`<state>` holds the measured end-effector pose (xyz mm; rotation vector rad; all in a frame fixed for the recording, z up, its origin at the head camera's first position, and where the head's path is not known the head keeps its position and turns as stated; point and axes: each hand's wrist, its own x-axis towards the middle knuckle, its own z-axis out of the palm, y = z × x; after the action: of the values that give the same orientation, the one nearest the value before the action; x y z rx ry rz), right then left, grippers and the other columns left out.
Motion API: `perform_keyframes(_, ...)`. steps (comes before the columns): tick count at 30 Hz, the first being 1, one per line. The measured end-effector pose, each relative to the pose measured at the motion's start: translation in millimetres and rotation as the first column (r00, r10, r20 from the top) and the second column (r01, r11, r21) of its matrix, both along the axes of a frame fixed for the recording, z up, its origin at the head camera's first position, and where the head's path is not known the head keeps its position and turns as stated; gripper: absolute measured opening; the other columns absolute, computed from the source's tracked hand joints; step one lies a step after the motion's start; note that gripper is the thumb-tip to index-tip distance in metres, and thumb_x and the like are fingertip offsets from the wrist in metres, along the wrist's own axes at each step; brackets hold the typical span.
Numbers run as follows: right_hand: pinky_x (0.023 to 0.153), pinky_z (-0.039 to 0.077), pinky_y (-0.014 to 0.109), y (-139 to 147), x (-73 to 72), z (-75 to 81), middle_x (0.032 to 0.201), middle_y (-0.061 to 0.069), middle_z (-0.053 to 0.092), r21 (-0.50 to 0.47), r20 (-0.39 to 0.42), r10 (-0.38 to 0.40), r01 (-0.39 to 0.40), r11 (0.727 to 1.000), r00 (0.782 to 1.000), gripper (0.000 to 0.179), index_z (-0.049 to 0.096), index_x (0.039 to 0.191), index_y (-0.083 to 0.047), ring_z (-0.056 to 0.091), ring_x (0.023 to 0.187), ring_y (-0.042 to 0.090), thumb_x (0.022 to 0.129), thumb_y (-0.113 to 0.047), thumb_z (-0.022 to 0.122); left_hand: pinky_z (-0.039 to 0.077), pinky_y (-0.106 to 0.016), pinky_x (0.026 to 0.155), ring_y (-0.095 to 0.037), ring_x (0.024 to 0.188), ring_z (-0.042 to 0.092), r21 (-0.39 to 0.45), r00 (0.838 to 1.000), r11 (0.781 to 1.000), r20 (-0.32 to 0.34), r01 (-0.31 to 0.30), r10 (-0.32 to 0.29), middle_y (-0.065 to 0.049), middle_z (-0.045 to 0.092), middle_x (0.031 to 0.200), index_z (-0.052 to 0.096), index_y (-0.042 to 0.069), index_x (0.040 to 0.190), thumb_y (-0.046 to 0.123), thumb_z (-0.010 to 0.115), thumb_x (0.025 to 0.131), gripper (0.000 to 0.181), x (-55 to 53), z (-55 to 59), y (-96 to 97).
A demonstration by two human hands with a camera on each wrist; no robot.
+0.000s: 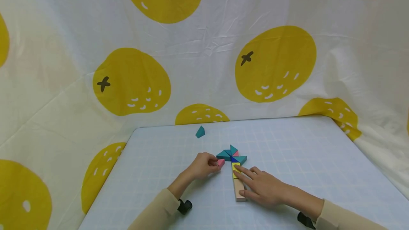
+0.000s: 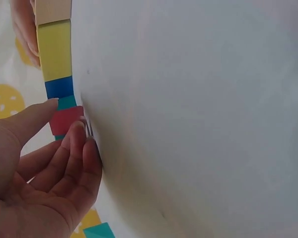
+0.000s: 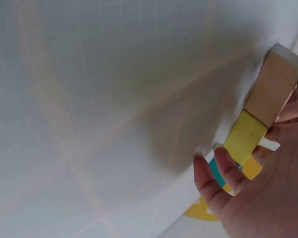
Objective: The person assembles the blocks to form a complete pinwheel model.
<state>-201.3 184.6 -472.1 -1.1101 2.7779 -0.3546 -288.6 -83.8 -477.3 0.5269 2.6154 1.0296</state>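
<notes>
My left hand (image 1: pixel 201 166) pinches a pink triangular block (image 1: pixel 221 163) between thumb and fingers, just left of a pinwheel of small blocks. In the left wrist view this pink block (image 2: pixel 65 120) shows between the thumb tip and fingertips. The pinwheel has several teal triangles (image 1: pixel 222 155), a pink piece (image 1: pixel 236 154) and a dark blue piece (image 1: pixel 234 159). Below it, a yellow block (image 3: pixel 246 135) and a longer plain wooden block (image 1: pixel 238 186) line up end to end like a stem. My right hand (image 1: pixel 266 187) rests its extended fingers along this stem, fingertips over the yellow block and thumb at the wooden one.
A lone teal block (image 1: pixel 200 132) lies farther back on the table, left of the pinwheel. The table wears a pale blue checked cloth (image 1: pixel 303 159). Behind it hangs a white curtain (image 1: pixel 204 63) printed with big yellow fruit.
</notes>
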Motion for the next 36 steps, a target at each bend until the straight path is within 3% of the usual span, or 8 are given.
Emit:
perform_keyframes(5,0.091,0.053,0.051,-1,-1.0,0.0,0.169,0.005,0.026,0.004,0.017,-0.009,0.009,1.000,1.000,0.069,0.033,0.161,-0.016,0.051,0.124,0.028,0.106,-0.058,0.038,0.057,-0.027,0.068,-0.016,0.078,0.061,-0.014,1.000,1.000,-0.002,-0.023,0.023,0.003,0.065,0.085,0.078,0.006,0.108,0.023,0.081,0.090,0.024,0.5,0.9,2.7)
perform_keyframes(21,0.089,0.053,0.048,1,-2.3,-5.8,0.169,0.003,0.025,0.006,-0.004,-0.002,0.002,1.000,1.000,0.070,0.033,0.161,-0.017,0.051,0.122,0.025,0.106,-0.061,0.034,0.055,-0.023,0.062,-0.014,0.067,0.061,-0.041,1.000,0.999,-0.020,0.009,-0.009,0.004,0.066,0.075,0.080,0.010,0.098,0.022,0.078,0.093,0.013,-3.1,-0.9,18.5)
perform_keyframes(32,0.093,0.053,0.052,-2,-0.1,3.6,0.169,0.003,0.025,0.020,0.068,-0.034,0.032,0.999,0.997,0.071,0.033,0.161,-0.017,0.050,0.125,0.027,0.105,-0.060,0.040,0.055,-0.022,0.062,-0.012,0.068,0.059,-0.059,0.999,0.998,-0.034,0.012,-0.014,0.006,0.065,0.077,0.079,0.009,0.100,0.022,0.077,0.094,0.014,-2.9,0.7,23.5)
perform_keyframes(36,0.092,0.053,0.052,-2,1.1,5.6,0.169,0.004,0.026,0.023,0.049,-0.023,0.022,1.000,0.999,0.070,0.034,0.161,-0.016,0.050,0.124,0.027,0.106,-0.058,0.041,0.055,-0.022,0.062,-0.012,0.069,0.059,-0.062,0.999,0.998,-0.043,0.009,-0.011,0.005,0.065,0.078,0.079,0.009,0.099,0.022,0.077,0.094,0.014,-3.4,0.6,25.6)
